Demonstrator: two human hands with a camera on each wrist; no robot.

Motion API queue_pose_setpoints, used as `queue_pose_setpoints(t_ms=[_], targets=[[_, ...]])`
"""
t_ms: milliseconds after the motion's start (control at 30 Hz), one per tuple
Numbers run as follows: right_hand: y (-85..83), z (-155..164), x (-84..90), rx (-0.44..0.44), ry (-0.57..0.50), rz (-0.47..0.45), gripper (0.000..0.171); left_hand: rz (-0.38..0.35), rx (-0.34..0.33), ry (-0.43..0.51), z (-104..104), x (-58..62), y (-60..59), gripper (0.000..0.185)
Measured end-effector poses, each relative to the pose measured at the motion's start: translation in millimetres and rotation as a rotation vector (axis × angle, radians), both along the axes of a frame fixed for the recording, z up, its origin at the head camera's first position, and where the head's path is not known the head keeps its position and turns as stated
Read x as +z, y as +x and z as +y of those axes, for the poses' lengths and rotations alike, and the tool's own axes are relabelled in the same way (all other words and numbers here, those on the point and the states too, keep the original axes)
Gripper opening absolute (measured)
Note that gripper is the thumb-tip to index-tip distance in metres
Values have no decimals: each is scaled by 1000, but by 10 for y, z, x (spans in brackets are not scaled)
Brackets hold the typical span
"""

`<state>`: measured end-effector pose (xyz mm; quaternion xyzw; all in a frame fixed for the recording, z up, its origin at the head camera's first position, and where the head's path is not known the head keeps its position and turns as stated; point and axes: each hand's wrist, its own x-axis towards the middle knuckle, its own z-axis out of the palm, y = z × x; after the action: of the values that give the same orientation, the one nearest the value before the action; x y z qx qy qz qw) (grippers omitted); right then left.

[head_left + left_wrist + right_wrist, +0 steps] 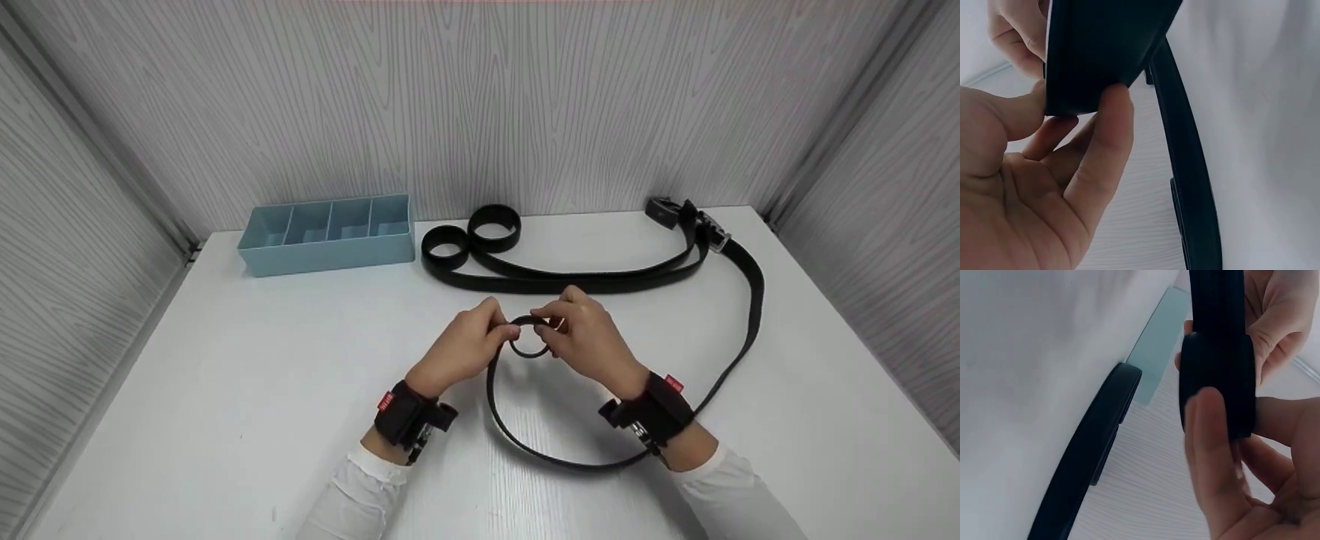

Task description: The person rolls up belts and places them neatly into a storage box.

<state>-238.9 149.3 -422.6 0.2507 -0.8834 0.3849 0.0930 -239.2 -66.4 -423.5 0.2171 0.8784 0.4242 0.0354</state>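
Observation:
My left hand (463,346) and right hand (592,341) come together near the middle of the table. Between them they pinch the end of a black belt (564,463), which is curled into a small ring. From the ring the belt sweeps down in a wide curve, passes under my right forearm and runs up to a silver buckle (712,231) at the back right. In the left wrist view, thumb and fingers grip the edge of the belt's dark strap (1109,50). The right wrist view has my thumb and fingers around the rolled strap (1216,371).
Behind my hands lie other black straps (585,285) with two coiled ends (495,241), joining near the buckle. A blue tray (330,255) with several compartments stands at the back left of the white table (262,397). Pale wood-grain panels (450,97) enclose the table.

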Motion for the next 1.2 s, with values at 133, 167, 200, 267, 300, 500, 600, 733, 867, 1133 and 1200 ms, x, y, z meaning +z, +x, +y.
queue_pose_setpoints(t_ms=[133, 167, 200, 267, 300, 500, 600, 733, 867, 1133, 1200], targets=[[-45, 14, -69, 56, 18, -207, 15, 16, -31, -112, -9, -45, -12, 19], [-60, 21, -95, 72, 14, -265, 14, 19, -41, -146, -8, -55, -12, 19], [-72, 30, -119, 93, 8, -319, 15, 26, -52, -181, -6, -65, -11, 19], [-103, 41, -164, 133, -20, -430, 17, 42, -71, -237, -10, -78, -8, 20], [-120, 51, -186, 155, -45, -486, 18, 47, -77, -259, -10, -83, -6, 20], [-179, 102, -276, 227, -156, -659, 30, 51, -83, -263, -13, -125, -16, 21], [-186, 102, -293, 209, -215, -675, 30, 10, -68, -172, -29, -147, -39, 19], [-190, 83, -309, 164, -321, -698, 32, -84, -18, -44, -60, -158, -62, 20], [-183, 73, -311, 119, -405, -715, 35, -142, 34, 24, -67, -161, -76, 19], [-188, 72, -257, 121, -324, -677, 32, -70, 7, 21, -61, -150, -95, 16], [-193, 84, -249, 155, -298, -672, 31, -68, -28, 10, -65, -139, -86, 17]])
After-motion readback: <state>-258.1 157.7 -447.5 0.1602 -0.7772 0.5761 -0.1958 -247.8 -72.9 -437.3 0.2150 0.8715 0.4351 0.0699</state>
